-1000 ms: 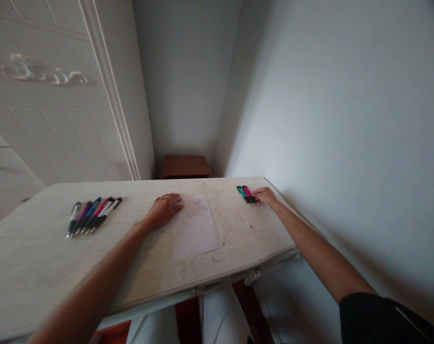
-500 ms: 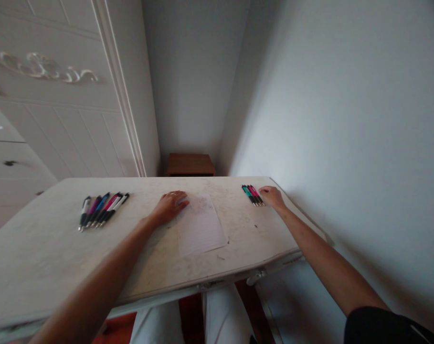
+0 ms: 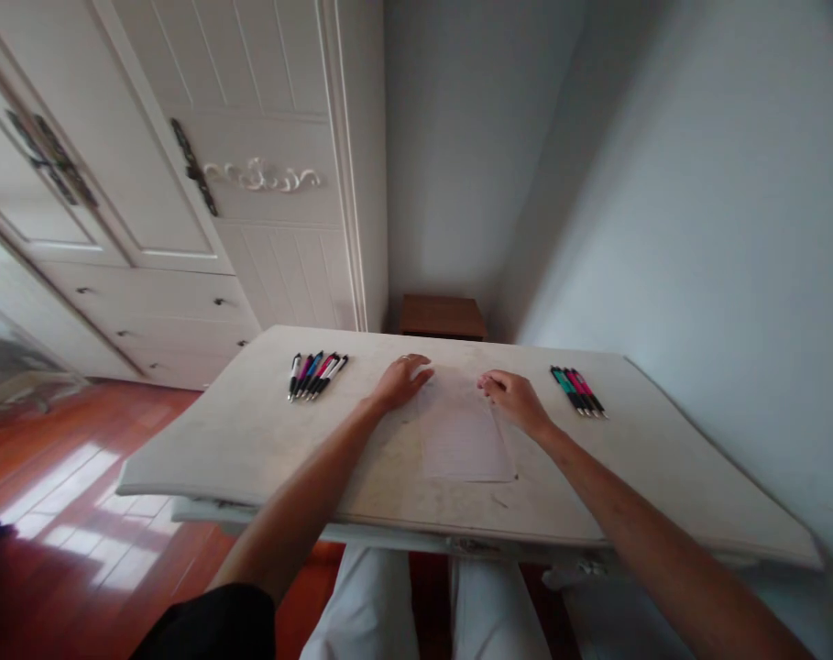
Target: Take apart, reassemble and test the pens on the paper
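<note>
A sheet of lined paper (image 3: 464, 449) lies on the white table (image 3: 244, 440) in front of me. At its upper left edge rests my left hand (image 3: 400, 381), palm down, fingers stretched out and holding nothing. My right hand (image 3: 516, 400) is by the paper's upper right edge, its fingers curled together; no pen shows in it. To the right of that hand, several green and pink pens (image 3: 579, 392) lie side by side, apart from it. Several pens (image 3: 316, 376) in white, purple, blue and pink lie in a slanted group left of my left hand.
The table's right side runs along a grey wall (image 3: 718, 247). Behind the table stands a low brown wooden stand (image 3: 442, 314). A white wardrobe (image 3: 279, 238) with dark handles is at the left, above a reddish wooden floor (image 3: 106, 431).
My right hand has moved left, away from the green and pink pens, to the paper. My left hand stays near the paper's upper left. The view has turned left.
</note>
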`<state>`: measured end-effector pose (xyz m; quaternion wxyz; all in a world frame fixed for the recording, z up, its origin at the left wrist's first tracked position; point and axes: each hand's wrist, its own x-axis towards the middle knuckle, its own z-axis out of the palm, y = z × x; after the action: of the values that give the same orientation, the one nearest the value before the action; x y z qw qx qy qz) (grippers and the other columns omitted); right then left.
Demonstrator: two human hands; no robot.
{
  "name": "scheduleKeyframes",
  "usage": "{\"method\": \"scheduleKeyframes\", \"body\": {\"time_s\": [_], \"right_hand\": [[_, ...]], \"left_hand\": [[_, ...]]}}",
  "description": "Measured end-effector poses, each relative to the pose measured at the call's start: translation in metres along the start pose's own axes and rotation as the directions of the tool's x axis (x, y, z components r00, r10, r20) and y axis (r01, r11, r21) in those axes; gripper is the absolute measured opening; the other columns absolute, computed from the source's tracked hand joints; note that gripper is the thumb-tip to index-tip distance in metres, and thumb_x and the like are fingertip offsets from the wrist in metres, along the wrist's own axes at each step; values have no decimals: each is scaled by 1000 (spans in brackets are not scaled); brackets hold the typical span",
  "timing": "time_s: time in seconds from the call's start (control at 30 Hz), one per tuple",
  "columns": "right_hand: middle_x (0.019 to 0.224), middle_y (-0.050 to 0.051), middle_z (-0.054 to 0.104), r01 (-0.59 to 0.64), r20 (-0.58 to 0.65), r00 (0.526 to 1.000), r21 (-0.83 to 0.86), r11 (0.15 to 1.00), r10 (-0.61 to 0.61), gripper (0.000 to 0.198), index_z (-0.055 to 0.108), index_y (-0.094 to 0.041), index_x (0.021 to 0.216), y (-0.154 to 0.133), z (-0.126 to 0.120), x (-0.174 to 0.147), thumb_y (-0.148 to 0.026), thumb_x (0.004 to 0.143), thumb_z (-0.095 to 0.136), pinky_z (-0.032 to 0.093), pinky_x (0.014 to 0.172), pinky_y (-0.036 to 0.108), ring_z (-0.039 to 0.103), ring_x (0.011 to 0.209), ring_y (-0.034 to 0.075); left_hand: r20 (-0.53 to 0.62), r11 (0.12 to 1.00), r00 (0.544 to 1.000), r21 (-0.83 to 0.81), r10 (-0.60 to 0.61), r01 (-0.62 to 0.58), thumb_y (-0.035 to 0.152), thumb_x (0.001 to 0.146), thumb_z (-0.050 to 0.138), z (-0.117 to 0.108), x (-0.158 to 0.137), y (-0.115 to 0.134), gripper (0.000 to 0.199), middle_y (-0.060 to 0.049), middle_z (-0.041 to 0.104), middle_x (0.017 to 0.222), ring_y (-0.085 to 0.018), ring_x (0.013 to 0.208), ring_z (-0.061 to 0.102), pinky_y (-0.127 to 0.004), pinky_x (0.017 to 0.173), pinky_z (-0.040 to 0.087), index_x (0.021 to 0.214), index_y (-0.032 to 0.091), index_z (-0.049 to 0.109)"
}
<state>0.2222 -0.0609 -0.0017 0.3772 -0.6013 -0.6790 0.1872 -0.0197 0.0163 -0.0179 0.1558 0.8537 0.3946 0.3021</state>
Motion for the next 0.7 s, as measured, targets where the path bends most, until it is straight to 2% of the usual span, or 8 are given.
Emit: {"method": "scheduleKeyframes", "body": {"time_s": [0.1, 0.2, 0.33, 0.53, 0.63, 0.7], "right_hand": [[62, 3, 64, -14, -4, 1000, 47, 999, 14, 30, 67, -19, 70, -9, 31, 12, -39, 83, 49, 41, 59, 26, 58, 59, 17], [60, 4, 63, -57, -28, 998, 89, 994, 59, 32, 68, -19, 70, -4, 44, 21, -43, 81, 51, 40, 56, 26, 58, 59, 18], [62, 5, 64, -39, 2, 999, 196, 980, 40, 39, 71, -16, 76, 6, 42, 22, -51, 79, 54, 41, 55, 27, 57, 58, 18], [63, 5, 64, -78, -6, 996, 302, 950, 83, 46, 73, -14, 79, 12, 39, 22, -57, 76, 58, 40, 51, 26, 52, 53, 15], [61, 5, 63, -59, -22, 997, 306, 950, 69, 47, 72, -14, 78, 10, 40, 23, -58, 76, 57, 40, 50, 26, 52, 52, 15], [61, 5, 63, -43, -31, 998, 309, 950, 55, 47, 72, -13, 77, 9, 41, 23, -58, 77, 57, 39, 50, 26, 52, 51, 15]], "left_hand": [[-113, 996, 992, 50, -61, 67, 31, 93, 47, -12, -3, -3, 28, -9, 67, 114, -22, 109, 59, -36, 100, 44, 109, 18, 65], [-211, 970, 962, 132, -172, 202, 26, 93, 43, -23, -6, -6, 28, -11, 68, 110, -23, 106, 59, -37, 97, 43, 105, 16, 67], [-243, 855, 902, 303, -358, 421, 25, 89, 46, -30, -12, -7, 29, -17, 65, 113, -31, 111, 55, -47, 96, 39, 109, 15, 65], [-343, 725, 846, 442, -408, 528, 24, 85, 49, -33, -20, -6, 29, -22, 59, 124, -35, 120, 48, -54, 100, 32, 109, 14, 64], [-356, 637, 791, 469, -497, 612, 27, 85, 49, -39, -21, -7, 31, -24, 55, 129, -37, 128, 41, -56, 102, 28, 108, 12, 64], [-336, 585, 753, 479, -566, 654, 28, 86, 47, -42, -20, -7, 32, -23, 57, 125, -35, 125, 45, -53, 101, 31, 107, 11, 64]]}}
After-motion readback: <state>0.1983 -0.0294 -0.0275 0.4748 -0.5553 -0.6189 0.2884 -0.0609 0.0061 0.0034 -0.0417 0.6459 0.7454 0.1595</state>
